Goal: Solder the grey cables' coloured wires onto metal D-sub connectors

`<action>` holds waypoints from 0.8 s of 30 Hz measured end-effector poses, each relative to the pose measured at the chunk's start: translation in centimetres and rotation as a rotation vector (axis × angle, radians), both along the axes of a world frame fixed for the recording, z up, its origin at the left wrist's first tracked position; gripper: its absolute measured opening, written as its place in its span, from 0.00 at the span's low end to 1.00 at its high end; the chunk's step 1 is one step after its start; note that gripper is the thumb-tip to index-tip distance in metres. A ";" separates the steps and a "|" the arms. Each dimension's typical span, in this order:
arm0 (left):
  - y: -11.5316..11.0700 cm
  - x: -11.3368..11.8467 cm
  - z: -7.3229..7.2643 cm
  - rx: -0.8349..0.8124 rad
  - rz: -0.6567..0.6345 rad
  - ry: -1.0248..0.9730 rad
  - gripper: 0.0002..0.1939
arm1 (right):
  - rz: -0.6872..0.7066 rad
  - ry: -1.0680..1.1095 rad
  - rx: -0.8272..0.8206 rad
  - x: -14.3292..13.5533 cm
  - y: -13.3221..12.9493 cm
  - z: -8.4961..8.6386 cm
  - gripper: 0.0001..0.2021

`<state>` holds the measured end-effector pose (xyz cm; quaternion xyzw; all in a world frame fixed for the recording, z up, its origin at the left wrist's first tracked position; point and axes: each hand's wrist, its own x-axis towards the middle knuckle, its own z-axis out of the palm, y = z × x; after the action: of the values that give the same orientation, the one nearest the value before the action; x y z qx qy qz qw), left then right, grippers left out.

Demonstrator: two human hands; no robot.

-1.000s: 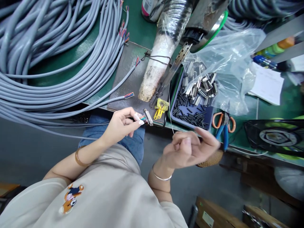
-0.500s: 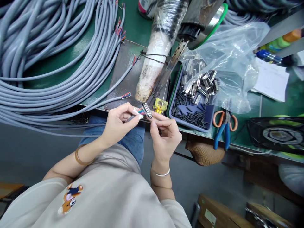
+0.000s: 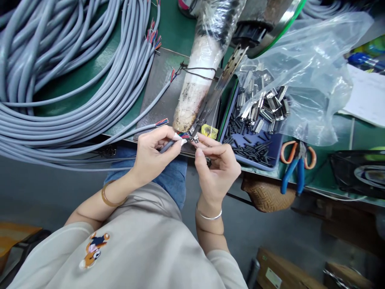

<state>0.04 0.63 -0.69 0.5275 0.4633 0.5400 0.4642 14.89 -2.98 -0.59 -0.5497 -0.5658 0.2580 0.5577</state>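
Observation:
My left hand [image 3: 155, 152] is closed, pinching a grey cable [image 3: 167, 147] whose thin coloured wires [image 3: 185, 136] fan out past the white-covered fingertips. These wires meet a small silver multi-pin connector [image 3: 195, 139], partly hidden by the fingers. At its other side my right hand [image 3: 218, 164] is closed, with thumb and forefinger at the connector's edge. Directly above the connector, the tip of a soldering iron [image 3: 207, 105] with a perforated metal sleeve points down at the joint; whether it touches is too small to tell.
A white, scorched tube [image 3: 195, 86] stands beside the iron. To the right are a blue tray [image 3: 272, 154] of connectors and black sleeves, a plastic bag [image 3: 325, 80] and pliers [image 3: 296, 164]. Coiled grey cables [image 3: 90, 108] fill the left. A yellow tag [image 3: 209, 131] lies behind my right fingers.
Both hands have brought the connector up under the iron's tip and turned it, so its pin row no longer faces the camera. The view has shifted slightly.

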 end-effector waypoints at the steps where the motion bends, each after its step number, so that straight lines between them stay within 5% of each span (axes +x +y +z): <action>1: 0.1 0.0 0.0 0.032 0.001 0.007 0.06 | 0.001 -0.009 0.008 0.0 0.1 0.1 0.05; 24: 0.0 0.0 -0.1 0.109 0.002 0.018 0.05 | -0.008 -0.300 0.136 0.2 1.2 1.3 0.06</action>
<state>0.04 0.64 -0.75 0.5563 0.4380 0.5601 0.4301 15.08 -1.77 0.72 -0.5452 -0.6567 0.1318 0.5041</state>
